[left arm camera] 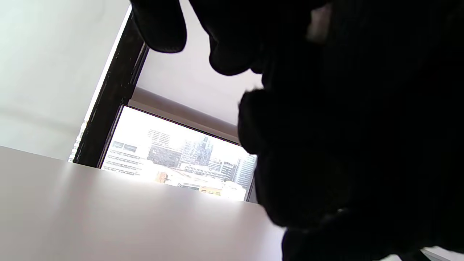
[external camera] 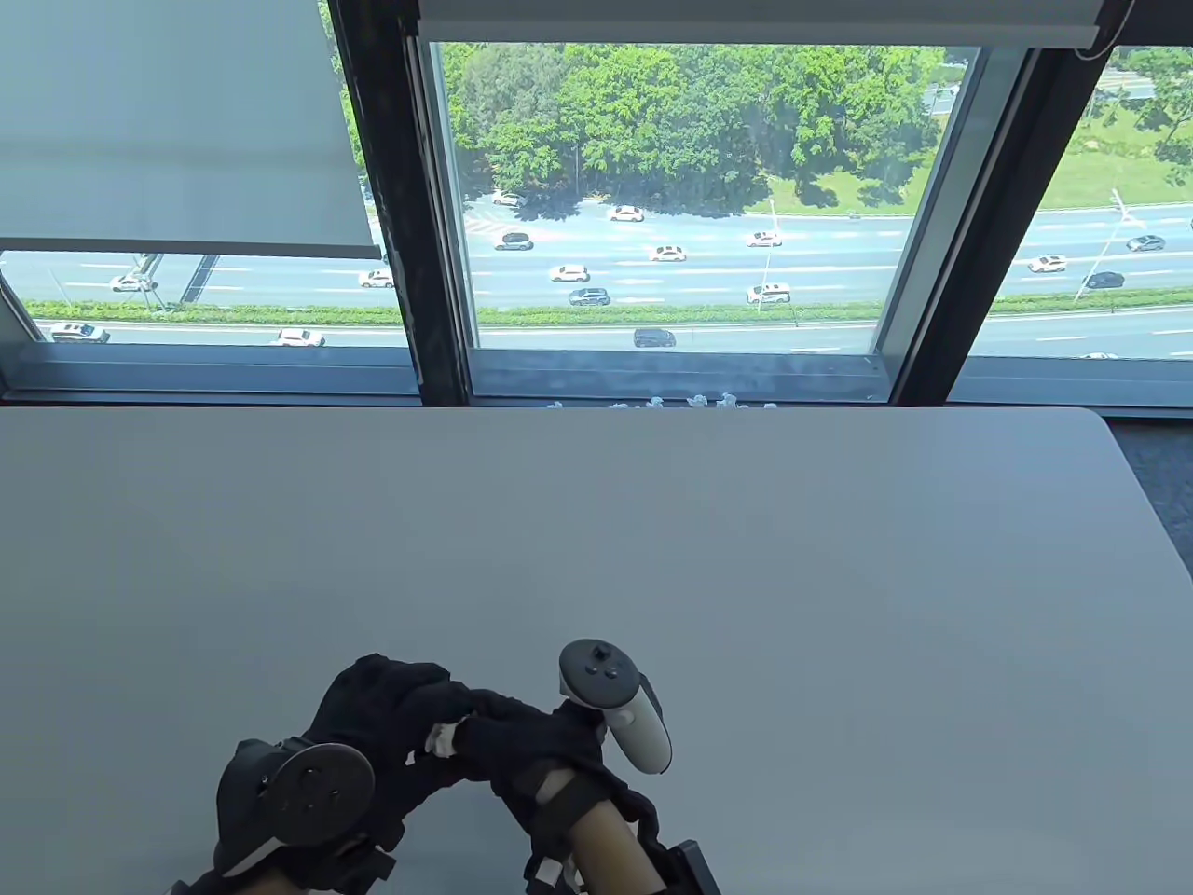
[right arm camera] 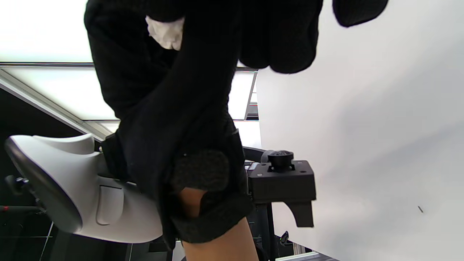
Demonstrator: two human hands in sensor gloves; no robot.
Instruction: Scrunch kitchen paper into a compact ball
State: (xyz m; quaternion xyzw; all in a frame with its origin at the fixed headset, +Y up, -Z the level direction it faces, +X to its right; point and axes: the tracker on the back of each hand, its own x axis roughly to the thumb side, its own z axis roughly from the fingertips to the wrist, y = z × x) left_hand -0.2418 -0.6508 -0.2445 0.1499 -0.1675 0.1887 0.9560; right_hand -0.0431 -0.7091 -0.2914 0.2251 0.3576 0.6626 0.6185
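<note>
From above, the grey table (external camera: 652, 541) runs to a window (external camera: 680, 205) over a busy road, with small white scraps (external camera: 690, 403) along its far edge. Near the front edge the left hand (external camera: 382, 718) and right hand (external camera: 522, 736) close together around the kitchen paper (external camera: 442, 738), only a crumpled white sliver showing between the black gloves. The left wrist view is mostly dark glove. In the right wrist view, fingers (right arm camera: 279, 43) curl over a white wad of paper (right arm camera: 166, 33).
</note>
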